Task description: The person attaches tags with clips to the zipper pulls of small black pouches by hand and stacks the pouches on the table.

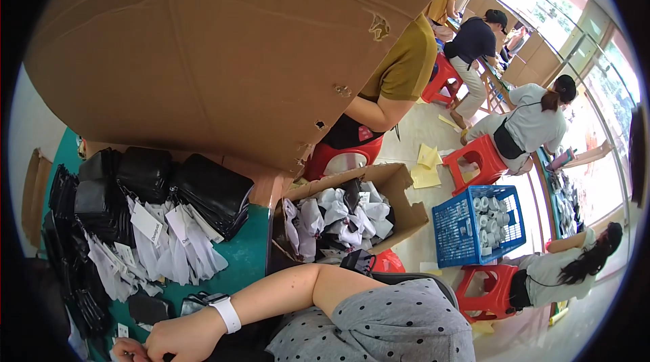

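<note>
My right hand (181,339), with a white watch (227,314) on its wrist, is at the bottom edge over the green table (245,248). Its fingers curl downward and are partly cut off by the frame; a dark bit shows under them, too little to name. Just left of it, more fingertips show at the edge, and whose hand they belong to is unclear. My left hand cannot be made out. Near the right hand lies a small black pouch (149,308). Beyond it are stacks of black pouches (215,193) with white tags (147,223) and pale tissue-like strips.
A large cardboard sheet (203,50) rises over the table. Beside my arm stands an open carton (406,209) of white-wrapped items. Farther right are a blue crate (455,230), red stools (477,162), yellow papers (426,167) on the floor and several seated people.
</note>
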